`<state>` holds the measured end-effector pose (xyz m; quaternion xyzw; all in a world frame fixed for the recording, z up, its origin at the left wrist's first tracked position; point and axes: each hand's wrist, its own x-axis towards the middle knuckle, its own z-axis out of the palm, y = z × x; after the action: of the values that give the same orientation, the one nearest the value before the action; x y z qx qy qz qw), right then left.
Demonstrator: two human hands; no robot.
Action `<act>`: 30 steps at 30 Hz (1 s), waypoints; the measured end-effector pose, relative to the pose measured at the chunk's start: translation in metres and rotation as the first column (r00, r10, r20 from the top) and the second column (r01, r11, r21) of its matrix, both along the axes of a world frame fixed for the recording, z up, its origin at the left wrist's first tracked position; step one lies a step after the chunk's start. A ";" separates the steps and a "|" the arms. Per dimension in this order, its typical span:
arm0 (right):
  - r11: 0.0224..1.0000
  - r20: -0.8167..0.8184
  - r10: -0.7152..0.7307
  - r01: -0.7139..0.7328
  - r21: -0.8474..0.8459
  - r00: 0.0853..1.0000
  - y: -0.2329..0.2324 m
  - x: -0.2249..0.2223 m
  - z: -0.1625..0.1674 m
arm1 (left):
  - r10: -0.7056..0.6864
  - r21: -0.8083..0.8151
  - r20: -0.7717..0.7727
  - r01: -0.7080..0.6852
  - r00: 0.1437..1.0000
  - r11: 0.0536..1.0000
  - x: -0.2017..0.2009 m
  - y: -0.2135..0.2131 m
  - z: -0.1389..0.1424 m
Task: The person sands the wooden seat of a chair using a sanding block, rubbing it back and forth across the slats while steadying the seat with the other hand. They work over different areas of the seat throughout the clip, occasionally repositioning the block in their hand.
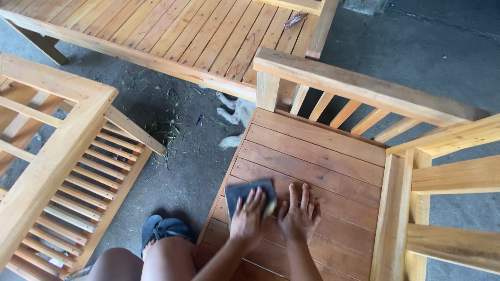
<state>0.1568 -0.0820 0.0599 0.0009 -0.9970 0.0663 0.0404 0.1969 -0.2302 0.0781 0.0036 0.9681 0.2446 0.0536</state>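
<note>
Wood fills the view, seen from above by a person bent over a slatted chair seat (317, 156). Their left hand (247, 217) presses flat on a dark sheet of sandpaper (249, 191), fingers spread over it rather than curled round it, holding it against the seat near the front left corner. Their right hand (299, 214) lies open and flat on the bare boards just beside it, grasping nothing and touching the edge of the sheet.

The seat's boards run left to right, with an armrest (359, 86) and spindles at the back and a second armrest (448, 138) at the right. A bare knee (166, 257) and a blue sandal (161, 229) show at the bottom left on the grey concrete floor (182, 166). A slatted frame (57, 166) stands to the left, a long slatted bench (172, 36) lies across the top, and white animal paws (232, 117) peek from under it.

To sand well here, it seems best to keep the palm flat, stroke along the grain of each board, hold even pressure, and let the free hand steady the body, not the paper.
</note>
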 end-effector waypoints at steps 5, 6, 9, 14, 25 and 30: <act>0.997 0.133 -0.020 0.010 0.079 0.991 0.000 0.000 0.002 | -0.067 -0.008 0.067 0.067 0.996 0.998 -0.048 0.006 0.003; 0.998 0.102 -0.025 0.018 0.064 0.994 0.000 0.001 0.002 | -0.048 0.003 0.019 0.048 0.999 0.999 -0.073 0.009 0.004; 0.999 0.033 -0.026 0.025 0.046 0.999 0.001 0.002 -0.001 | 0.015 0.037 -0.039 -0.014 0.999 0.999 -0.134 0.023 0.010; 1.000 0.031 -0.011 0.011 -0.018 0.999 0.006 0.004 -0.010 | -0.046 0.001 -0.127 0.047 0.991 0.999 -0.079 0.016 -0.002; 0.996 0.034 -0.086 0.086 0.001 0.996 0.007 0.003 -0.013 | 0.020 -0.004 -0.081 -0.020 0.997 1.000 -0.098 0.001 -0.006; 0.995 0.076 -0.095 0.095 0.009 0.993 0.008 0.005 -0.010 | -0.013 -0.048 -0.066 0.010 0.998 0.999 -0.099 0.006 -0.004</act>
<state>0.1618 -0.0743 0.0496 -0.0490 -0.9969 0.0617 0.0052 0.0976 -0.2245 0.0745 0.0160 0.9749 0.2210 0.0228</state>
